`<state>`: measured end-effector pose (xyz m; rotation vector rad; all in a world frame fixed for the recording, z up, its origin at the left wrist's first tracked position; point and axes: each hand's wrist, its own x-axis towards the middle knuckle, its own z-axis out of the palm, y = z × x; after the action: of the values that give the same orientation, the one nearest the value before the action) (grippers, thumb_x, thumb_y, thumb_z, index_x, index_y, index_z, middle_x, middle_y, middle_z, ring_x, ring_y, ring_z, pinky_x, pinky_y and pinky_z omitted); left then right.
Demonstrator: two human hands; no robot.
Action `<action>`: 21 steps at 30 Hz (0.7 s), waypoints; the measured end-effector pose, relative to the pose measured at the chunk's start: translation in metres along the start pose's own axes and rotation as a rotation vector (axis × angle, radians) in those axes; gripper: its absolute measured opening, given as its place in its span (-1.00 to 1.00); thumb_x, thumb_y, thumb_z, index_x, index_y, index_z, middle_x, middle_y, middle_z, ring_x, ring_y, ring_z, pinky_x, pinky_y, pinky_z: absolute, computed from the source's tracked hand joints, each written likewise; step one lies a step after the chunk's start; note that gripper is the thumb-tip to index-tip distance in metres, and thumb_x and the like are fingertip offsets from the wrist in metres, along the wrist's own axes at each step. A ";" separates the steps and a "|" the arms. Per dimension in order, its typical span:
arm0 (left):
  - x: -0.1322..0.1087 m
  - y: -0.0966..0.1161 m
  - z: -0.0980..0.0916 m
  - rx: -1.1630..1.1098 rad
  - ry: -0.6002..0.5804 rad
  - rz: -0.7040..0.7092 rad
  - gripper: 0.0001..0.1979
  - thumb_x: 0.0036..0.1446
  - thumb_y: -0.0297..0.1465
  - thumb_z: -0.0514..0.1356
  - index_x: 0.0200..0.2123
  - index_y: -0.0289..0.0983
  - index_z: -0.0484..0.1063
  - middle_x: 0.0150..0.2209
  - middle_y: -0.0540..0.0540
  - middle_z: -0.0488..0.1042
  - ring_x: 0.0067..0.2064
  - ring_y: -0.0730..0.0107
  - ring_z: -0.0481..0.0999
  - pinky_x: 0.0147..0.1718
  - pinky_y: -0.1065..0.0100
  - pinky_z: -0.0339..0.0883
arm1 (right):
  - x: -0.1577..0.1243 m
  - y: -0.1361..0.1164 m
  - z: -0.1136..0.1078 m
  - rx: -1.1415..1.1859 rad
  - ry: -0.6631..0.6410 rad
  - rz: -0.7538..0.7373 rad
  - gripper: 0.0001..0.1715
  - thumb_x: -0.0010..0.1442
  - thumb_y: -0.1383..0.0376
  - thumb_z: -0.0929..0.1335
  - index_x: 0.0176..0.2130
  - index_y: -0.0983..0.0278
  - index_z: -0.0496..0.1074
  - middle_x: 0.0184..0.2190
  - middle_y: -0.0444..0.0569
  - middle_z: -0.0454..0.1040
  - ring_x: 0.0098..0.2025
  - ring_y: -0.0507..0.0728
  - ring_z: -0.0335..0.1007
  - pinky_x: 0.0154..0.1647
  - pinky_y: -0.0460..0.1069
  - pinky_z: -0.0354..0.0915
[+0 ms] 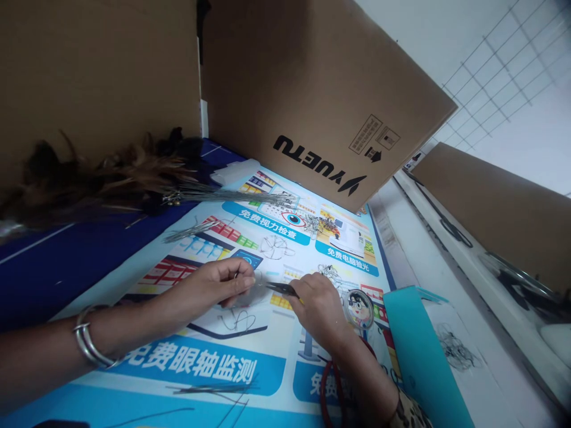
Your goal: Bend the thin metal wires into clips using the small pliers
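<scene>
My left hand [229, 282] has its thumb and fingers pinched together on a thin wire, of which only a faint bit shows. My right hand [319, 300] is closed around pointed pliers [281, 288], whose dark tips face the left fingertips across a small gap. Under both hands lies a printed sheet [272, 375]. A curled wire piece [236, 321] rests just below the hands, and tangled wire [329, 271] lies beyond the right one. A round clear dish [359, 309] is beside the right wrist. Below that forearm are red loop handles [330, 392], partly hidden.
Straight wires [232, 194] lie in a bundle at the back, with brown feathers [134, 166] to their left. More cut wires [214, 389] lie near the front. Large cardboard boxes [276, 77] wall the back. A teal box [422, 351] stands at right.
</scene>
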<state>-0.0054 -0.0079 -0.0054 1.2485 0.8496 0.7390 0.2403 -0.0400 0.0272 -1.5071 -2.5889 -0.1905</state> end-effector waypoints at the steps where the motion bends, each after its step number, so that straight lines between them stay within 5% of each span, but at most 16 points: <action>1: 0.000 0.001 0.000 0.001 -0.003 -0.004 -0.69 0.18 -0.12 0.22 -0.37 -0.26 0.36 -0.59 0.12 0.27 -0.52 0.51 0.20 -0.48 0.43 0.08 | 0.000 0.000 0.000 0.000 -0.007 -0.006 -0.86 0.23 0.21 0.41 -0.23 0.24 0.46 -0.31 -0.04 0.50 -0.22 0.15 0.34 -0.17 0.01 0.20; 21: -0.001 0.003 0.002 -0.015 -0.040 -0.007 -0.67 0.13 -0.12 0.25 -0.40 -0.28 0.37 -0.61 0.13 0.29 -0.56 0.54 0.22 -0.52 0.44 0.11 | -0.001 0.001 0.002 -0.032 0.080 -0.089 -0.93 0.24 0.28 0.38 -0.26 0.25 0.45 -0.36 -0.07 0.49 -0.28 0.13 0.32 -0.23 0.01 0.16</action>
<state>-0.0042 -0.0092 -0.0022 1.2428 0.8144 0.7115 0.2420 -0.0403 0.0253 -1.3659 -2.6032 -0.2971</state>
